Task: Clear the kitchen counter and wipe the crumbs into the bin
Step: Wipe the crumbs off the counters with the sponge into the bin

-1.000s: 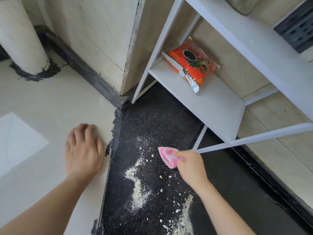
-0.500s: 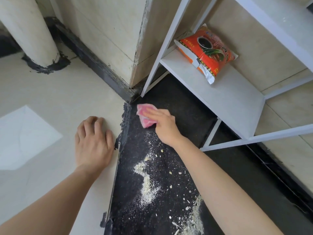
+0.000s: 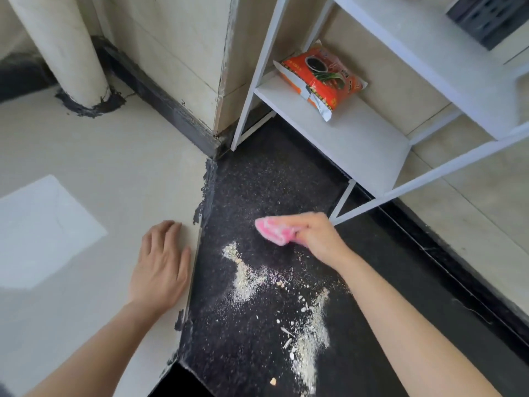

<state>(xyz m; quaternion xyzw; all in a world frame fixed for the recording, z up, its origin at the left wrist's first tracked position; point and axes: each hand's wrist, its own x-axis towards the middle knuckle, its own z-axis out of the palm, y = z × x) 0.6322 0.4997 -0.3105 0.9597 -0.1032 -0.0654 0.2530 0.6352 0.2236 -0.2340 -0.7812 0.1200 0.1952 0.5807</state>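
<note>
The right hand (image 3: 312,239) grasps a bunched pink cloth (image 3: 272,229), fingers curled round it, and presses it on the black speckled counter (image 3: 257,179) just behind the nearest crumbs (image 3: 246,276). The left hand (image 3: 160,270) lies flat and released, fingers straight, on the pale ledge (image 3: 100,173) beside the counter's edge, holding nothing.

The step in hand looks like gathering. The crumbs lie in two rough streaks, one just below the cloth and a longer one nearer the person, with loose bits and fine dust scattered between. To do it well, I judge the cloth should be held flat and drawn toward the front edge in slow, overlapping strokes, so the dust is herded into one heap and not flicked aside. The strip beside the ledge and the space under the rack want a pass too, since specks show there. The bin is not in view, so the heap will probably need a cupped hand at the edge to catch it.

The counter is dark, so pale crumbs show well on it. A ragged dark seam joins it to the ledge. Behind stands a white rack (image 3: 343,138), its lower shelf bearing an orange packet (image 3: 323,78); a dark crate (image 3: 492,18) sits above. A tiled wall (image 3: 177,53) and a pale pipe (image 3: 65,53) close the corner.
</note>
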